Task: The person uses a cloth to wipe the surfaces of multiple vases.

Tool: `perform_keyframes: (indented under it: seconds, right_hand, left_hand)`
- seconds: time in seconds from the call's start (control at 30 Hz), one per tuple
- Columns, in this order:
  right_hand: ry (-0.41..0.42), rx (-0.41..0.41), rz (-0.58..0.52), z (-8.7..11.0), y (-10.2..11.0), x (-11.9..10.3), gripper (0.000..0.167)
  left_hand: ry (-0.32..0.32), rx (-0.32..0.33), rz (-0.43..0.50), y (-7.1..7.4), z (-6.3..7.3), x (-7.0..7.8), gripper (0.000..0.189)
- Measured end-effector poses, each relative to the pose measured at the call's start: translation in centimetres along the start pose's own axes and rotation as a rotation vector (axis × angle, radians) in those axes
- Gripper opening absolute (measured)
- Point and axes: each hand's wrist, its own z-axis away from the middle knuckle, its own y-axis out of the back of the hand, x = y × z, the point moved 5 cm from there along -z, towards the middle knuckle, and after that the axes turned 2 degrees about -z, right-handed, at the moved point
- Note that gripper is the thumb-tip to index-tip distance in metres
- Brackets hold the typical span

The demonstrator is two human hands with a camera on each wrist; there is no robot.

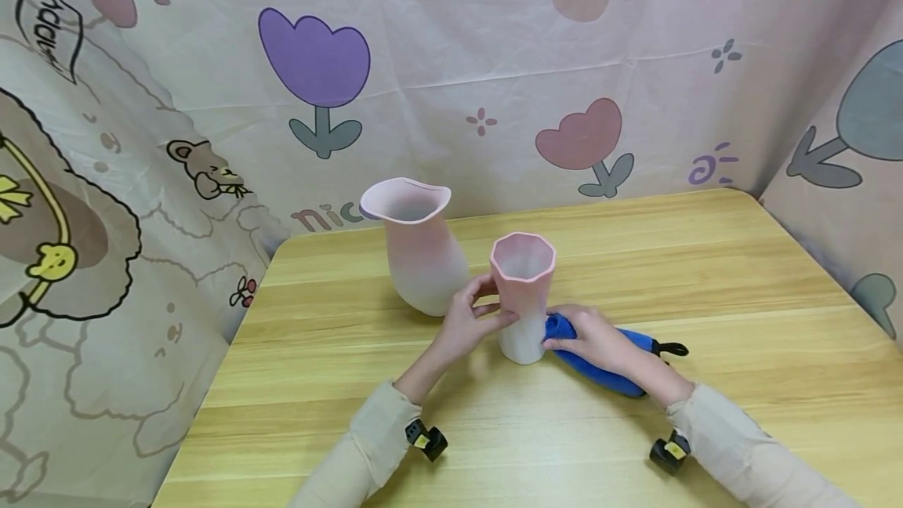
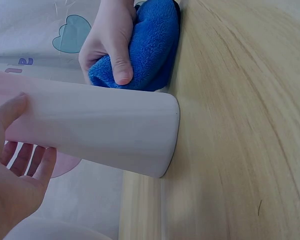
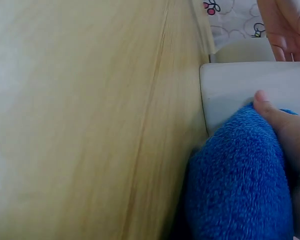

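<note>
A pink-to-white vase (image 1: 525,312) with a faceted rim stands upright on the table. My left hand (image 1: 469,321) holds it from the left, thumb in front and fingers behind, as the left wrist view shows at the vase's side (image 2: 105,125). On its right, my right hand (image 1: 596,339) grips a fluffy blue cloth (image 1: 610,379), bunched under the fingers and close against the vase's lower side. A black loop (image 1: 672,349) sticks out of the cloth's far end. In the right wrist view the cloth (image 3: 240,175) covers part of the vase's white base.
Behind and left of my left hand stands a larger pink-and-white vase (image 1: 423,265) with a wavy, flared mouth. The wooden table (image 1: 741,273) meets a printed fabric backdrop (image 1: 451,38) at its back edge. Small black cameras sit at both wrists.
</note>
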Motion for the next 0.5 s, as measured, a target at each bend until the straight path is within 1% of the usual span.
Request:
perform_keyframes:
  seconds: [0.07, 0.13, 0.23, 0.3, 0.5]
  right_hand:
    - [-0.006, -0.012, -0.013, 0.0, 0.0, 0.0, 0.054]
    - [-0.024, -0.019, -0.049, 0.0, 0.1, 0.0, 0.053]
    - [-0.049, 0.008, -0.115, -0.1, 0.6, -0.3, 0.052]
    - [-0.05, 0.059, -0.148, -0.1, 1.2, -0.7, 0.05]
    - [-0.016, 0.285, -0.184, -0.5, 3.5, -2.6, 0.043]
  left_hand:
    - [-0.001, -0.001, -0.003, 0.0, 0.0, 0.0, 0.052]
    - [0.002, -0.004, -0.006, 0.0, 0.0, 0.1, 0.052]
    - [0.003, -0.005, -0.012, 0.0, 0.1, 0.1, 0.052]
    - [0.003, -0.005, -0.012, 0.0, 0.1, 0.1, 0.052]
    - [0.007, 0.001, -0.011, 0.0, 0.1, 0.1, 0.052]
